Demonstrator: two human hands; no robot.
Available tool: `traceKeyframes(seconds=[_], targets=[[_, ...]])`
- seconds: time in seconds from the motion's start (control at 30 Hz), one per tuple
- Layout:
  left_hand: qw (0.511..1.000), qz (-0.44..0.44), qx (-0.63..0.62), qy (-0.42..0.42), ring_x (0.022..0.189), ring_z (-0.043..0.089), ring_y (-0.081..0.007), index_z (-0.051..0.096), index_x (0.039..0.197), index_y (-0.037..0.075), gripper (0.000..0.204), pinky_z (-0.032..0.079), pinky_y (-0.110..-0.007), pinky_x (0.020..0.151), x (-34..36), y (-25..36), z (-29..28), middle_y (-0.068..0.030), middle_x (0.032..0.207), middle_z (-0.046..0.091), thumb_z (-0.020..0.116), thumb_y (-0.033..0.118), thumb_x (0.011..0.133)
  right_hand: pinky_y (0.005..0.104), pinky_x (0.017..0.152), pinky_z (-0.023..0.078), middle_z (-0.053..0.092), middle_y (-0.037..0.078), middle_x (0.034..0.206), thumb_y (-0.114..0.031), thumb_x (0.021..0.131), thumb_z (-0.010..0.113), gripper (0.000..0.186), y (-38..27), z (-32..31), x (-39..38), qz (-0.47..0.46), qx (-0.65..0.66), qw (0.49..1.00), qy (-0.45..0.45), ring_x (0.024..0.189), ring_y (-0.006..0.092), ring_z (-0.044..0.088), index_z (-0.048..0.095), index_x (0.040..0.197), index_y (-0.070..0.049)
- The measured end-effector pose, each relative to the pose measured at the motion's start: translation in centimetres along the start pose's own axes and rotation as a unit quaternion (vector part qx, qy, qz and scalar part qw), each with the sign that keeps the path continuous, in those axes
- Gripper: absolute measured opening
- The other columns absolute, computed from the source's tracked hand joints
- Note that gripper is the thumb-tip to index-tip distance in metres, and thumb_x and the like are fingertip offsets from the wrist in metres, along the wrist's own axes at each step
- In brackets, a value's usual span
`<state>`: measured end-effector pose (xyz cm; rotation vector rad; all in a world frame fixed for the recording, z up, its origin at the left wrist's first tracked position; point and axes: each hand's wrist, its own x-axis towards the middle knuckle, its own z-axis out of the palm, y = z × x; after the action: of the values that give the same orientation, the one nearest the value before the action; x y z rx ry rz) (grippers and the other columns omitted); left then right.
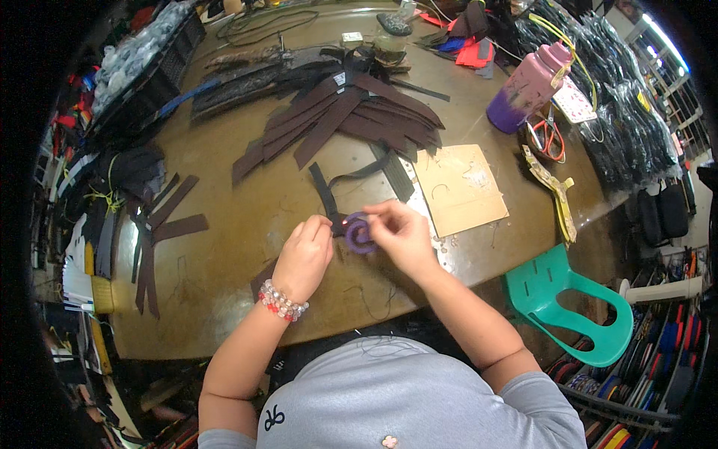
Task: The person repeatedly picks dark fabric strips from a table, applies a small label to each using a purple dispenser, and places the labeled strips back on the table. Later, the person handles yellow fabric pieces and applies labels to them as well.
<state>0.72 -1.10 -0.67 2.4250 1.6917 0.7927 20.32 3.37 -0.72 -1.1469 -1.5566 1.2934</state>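
Two bare hands meet over a brown worktable (213,258) in the head camera's view, close to the table's near edge. The left hand (305,251), with beaded bracelets (283,301) at its wrist, has its fingertips drawn together beside a dark strap (323,193); whether they grip it cannot be told. The right hand (402,232) pinches a purple coil (359,241) between thumb and fingers, just right of the left fingertips. Beyond the hands, a fanned pile of brown straps (359,116) spreads across the table, with more brown strips (178,228) at the left. A beige board (462,196) lies flat near the right hand. Farther right, a pink and purple bottle (523,90) stands near red-handled scissors (551,140) and a yellow strip (557,196). A green plastic chair (550,278) sits beside the table at lower right, while a black crate (153,82) filled with plastic-wrapped items occupies the upper left. The worker wears a grey shirt (374,389).
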Motion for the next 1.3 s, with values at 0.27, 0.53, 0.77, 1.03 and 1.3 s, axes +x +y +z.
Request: traceKeyframes(seconds=[0.27,0.53,0.77,1.03,1.3], targets=[[0.991,-0.037,-0.116,0.05,0.078,0.064,-0.0245,0.058,0.089,-0.002,0.016,0.053,-0.033,0.069,-0.3,-1.0,0.2,-0.0114,0.096,0.06,0.065,-0.005,0.076,0.0304,0.06,0.052,0.068,0.015,0.079,-0.008,0.079,0.068,0.018,0.3,2.1,-0.7,-0.1,-0.13,0.986,0.028,0.065,0.0205,0.066,0.071,0.096,-0.001],[0.983,-0.082,-0.161,0.029,0.078,0.066,-0.0236,0.059,0.091,-0.002,0.013,0.054,-0.032,0.07,-0.1,-0.8,-0.4,-0.012,0.099,0.061,0.065,-0.002,0.079,0.0282,0.057,0.052,0.068,0.012,0.077,-0.01,0.084,0.066,0.019,0.7,2.5,-0.2,-0.114,-0.127,0.985,0.021,0.062,0.0174,0.064,0.07,0.099,0.0],[0.99,0.087,-0.036,-0.105,0.107,0.056,-0.0302,0.057,0.116,0.004,0.037,0.047,-0.038,0.093,3.2,1.1,-1.5,-0.0127,0.104,0.061,0.066,0.006,0.08,0.022,0.048,0.047,0.065,0.001,0.081,-0.019,0.096,0.057,0.028,-1.7,-14.8,3.7,0.067,-0.039,0.993,0.093,0.058,0.006,0.055,0.064,0.12,-0.007],[0.951,0.069,-0.262,-0.15,0.088,0.061,-0.024,0.06,0.096,0.0,0.021,0.051,-0.034,0.071,8.5,-0.3,-4.6,-0.0109,0.093,0.056,0.071,0.006,0.079,0.0202,0.048,0.047,0.064,0.005,0.084,-0.011,0.088,0.068,0.039,3.1,-37.3,6.5,0.079,0.047,0.914,0.396,0.063,0.0108,0.06,0.053,0.122,0.001],[0.941,0.156,-0.237,-0.186,0.098,0.062,-0.0264,0.066,0.088,0.006,0.021,0.05,-0.036,0.089,5.1,-5.9,-4.8,-0.0089,0.109,0.064,0.064,-0.009,0.073,0.0242,0.045,0.047,0.062,0.01,0.079,-0.01,0.087,0.069,0.039,4.7,-35.9,5.7,0.037,0.023,0.894,0.447,0.058,0.0137,0.06,0.046,0.117,0.0]])
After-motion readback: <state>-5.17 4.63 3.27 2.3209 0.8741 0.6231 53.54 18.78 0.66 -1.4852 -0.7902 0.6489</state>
